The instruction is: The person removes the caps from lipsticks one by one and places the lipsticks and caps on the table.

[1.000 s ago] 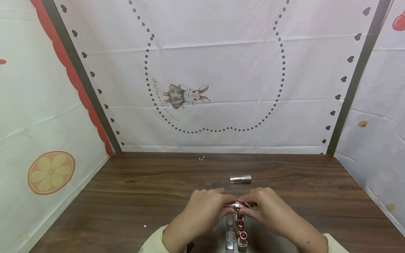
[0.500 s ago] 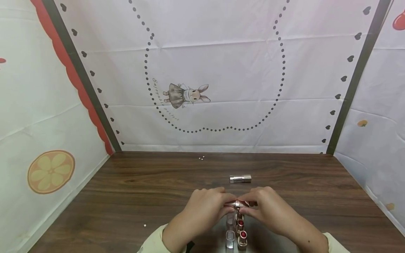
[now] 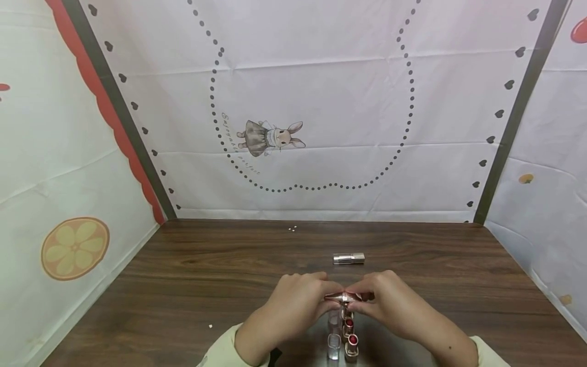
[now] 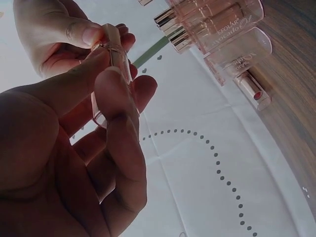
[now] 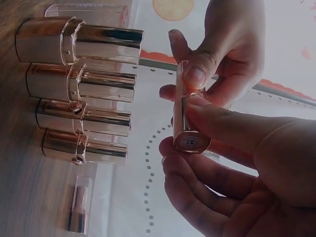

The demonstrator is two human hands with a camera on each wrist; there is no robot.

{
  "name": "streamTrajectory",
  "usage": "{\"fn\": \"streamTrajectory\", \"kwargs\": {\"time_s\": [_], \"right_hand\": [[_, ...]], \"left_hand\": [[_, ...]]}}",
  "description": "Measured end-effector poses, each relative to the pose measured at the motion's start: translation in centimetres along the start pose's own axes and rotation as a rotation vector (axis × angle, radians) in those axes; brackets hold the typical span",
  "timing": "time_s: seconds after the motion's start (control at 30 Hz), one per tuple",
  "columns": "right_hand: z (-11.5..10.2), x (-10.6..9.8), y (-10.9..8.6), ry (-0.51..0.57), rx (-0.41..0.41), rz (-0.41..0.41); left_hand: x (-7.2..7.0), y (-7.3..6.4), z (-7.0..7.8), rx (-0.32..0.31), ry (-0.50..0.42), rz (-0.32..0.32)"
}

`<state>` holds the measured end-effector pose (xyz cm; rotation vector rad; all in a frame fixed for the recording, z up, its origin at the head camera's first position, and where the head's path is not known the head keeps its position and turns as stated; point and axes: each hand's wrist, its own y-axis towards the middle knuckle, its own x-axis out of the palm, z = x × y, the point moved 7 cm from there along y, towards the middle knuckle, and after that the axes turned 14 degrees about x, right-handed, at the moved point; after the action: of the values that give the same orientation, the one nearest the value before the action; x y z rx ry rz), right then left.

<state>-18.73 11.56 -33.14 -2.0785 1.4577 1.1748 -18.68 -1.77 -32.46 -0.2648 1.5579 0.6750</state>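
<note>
Close above the table, both hands hold one rose-gold lipstick [image 3: 344, 297] level between them. My left hand [image 3: 291, 300] pinches its left end, where clear plastic shows. On its other end the base [image 5: 192, 141], with a small round label underneath, is pinched by my right hand [image 5: 222, 173]. Fingers cover much of the lipstick, so I cannot tell whether its cap is fully seated. Just below the hands, several uncapped lipsticks [image 3: 351, 346] stand upright in a row, red tips showing on the near ones. Clear caps [image 3: 334, 346] stand in a row along their left side.
A lipstick with a clear cap [image 3: 348, 259] lies sideways on the dark wooden table [image 3: 220, 275] beyond the hands. Small white bits [image 3: 292, 229] lie near the back edge, and another white speck [image 3: 210, 326] is at left. Printed cloth walls [image 3: 321, 112] enclose the back and sides.
</note>
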Motion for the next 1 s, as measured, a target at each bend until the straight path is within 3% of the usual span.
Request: {"fn": "streamTrajectory", "kwargs": {"time_s": [0.17, 0.47, 0.73, 0.87, 1.0], "right_hand": [[0.0, -0.1, 0.0, 0.005, -0.001, -0.003], [0.4, -0.3, 0.1, 0.027, 0.048, -0.007], [1.2, -0.8, 0.5, -0.034, 0.079, 0.071], [2.2, -1.0, 0.9, -0.027, 0.104, 0.091], [3.2, -1.2, 1.5, -0.012, 0.139, 0.100]], "left_hand": [[0.0, 0.0, -0.1, -0.005, -0.013, -0.013], [0.0, 0.0, -0.2, -0.015, -0.009, 0.017], [-0.2, 0.1, -1.1, -0.053, 0.037, 0.079], [0.3, 0.1, -2.1, -0.083, -0.002, 0.092], [1.0, 0.4, -3.9, -0.128, -0.108, 0.080]]}}
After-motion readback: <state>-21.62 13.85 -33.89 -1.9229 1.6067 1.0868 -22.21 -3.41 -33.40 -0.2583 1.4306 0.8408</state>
